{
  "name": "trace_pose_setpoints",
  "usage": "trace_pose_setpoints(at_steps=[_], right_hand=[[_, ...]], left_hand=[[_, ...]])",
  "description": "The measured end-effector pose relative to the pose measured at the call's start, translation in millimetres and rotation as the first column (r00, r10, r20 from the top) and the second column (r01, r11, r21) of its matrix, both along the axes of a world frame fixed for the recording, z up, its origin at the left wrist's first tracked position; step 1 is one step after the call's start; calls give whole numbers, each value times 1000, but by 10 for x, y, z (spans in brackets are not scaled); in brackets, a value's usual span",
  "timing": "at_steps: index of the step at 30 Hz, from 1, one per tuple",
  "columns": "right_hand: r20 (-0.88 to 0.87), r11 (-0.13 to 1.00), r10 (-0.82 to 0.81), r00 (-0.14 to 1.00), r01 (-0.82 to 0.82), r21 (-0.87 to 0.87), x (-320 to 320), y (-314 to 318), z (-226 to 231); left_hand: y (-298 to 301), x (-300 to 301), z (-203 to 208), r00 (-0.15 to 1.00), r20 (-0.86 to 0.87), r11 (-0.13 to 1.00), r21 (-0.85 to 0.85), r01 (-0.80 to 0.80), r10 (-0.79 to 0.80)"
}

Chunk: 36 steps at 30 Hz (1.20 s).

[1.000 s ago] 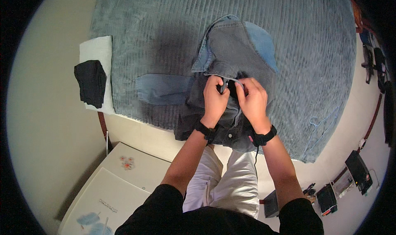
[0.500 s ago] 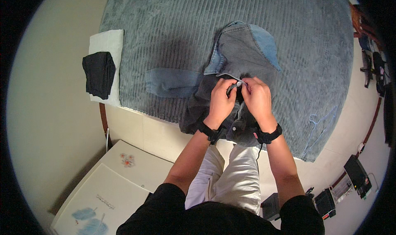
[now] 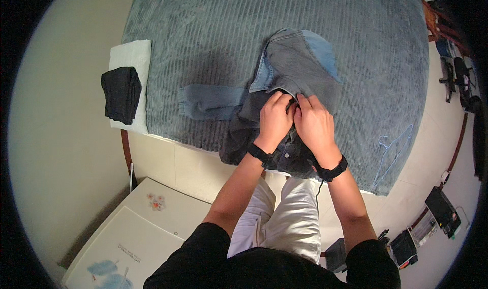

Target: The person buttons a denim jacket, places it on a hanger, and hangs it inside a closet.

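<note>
Jacket (image 3: 297, 60) of dark grey and blue denim lies in a loose heap on the near edge of the bed, its blue sleeve (image 3: 211, 102) stretched out to the left. From my remote post I see both hands on its front opening. The left hand (image 3: 276, 120) has its fingers bent over and gripping the edge; the right hand (image 3: 315, 126), just beside it, pinches the same edge, though I cannot make out what sits between the fingertips. Below them I spot a pale button (image 3: 286, 155).

I see a black band on each wrist, and a ribbed blue-grey blanket (image 3: 203, 30) under the jacket. Well apart to the right lies a blue hanger (image 3: 387, 148). At the left edge I find a folded black cloth (image 3: 121, 95) on a white towel (image 3: 116, 55). Nearer me, at lower left, stands a white cabinet (image 3: 152, 225) with a flower sticker (image 3: 156, 201).
</note>
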State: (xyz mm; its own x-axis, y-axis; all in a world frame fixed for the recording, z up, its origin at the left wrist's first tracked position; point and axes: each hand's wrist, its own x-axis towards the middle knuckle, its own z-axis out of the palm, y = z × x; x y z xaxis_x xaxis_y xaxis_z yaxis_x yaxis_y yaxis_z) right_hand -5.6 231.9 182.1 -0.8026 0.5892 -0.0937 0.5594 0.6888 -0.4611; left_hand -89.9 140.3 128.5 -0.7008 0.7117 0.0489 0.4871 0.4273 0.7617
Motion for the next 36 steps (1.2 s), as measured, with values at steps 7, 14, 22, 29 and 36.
trace_pose_setpoints(at_steps=[7,14,22,29,36], right_hand=[[-258,989,135,957,-144,-18,198,157,-248],[-469,979,109,877,-177,-102,120,303,-417],[-517,978,182,836,-210,5,91,421,-571],[-560,989,126,819,-151,1,122,418,-739],[-482,978,203,852,-152,144,142,463,-813]], left_hand=[[78,-35,7,973,230,992,-124,-5,34],[6,-32,-351,835,550,978,188,-90,-29],[103,-60,-309,672,739,973,128,-190,34],[178,-77,-421,665,743,984,52,-170,75],[301,-75,-172,679,733,986,74,-148,48]])
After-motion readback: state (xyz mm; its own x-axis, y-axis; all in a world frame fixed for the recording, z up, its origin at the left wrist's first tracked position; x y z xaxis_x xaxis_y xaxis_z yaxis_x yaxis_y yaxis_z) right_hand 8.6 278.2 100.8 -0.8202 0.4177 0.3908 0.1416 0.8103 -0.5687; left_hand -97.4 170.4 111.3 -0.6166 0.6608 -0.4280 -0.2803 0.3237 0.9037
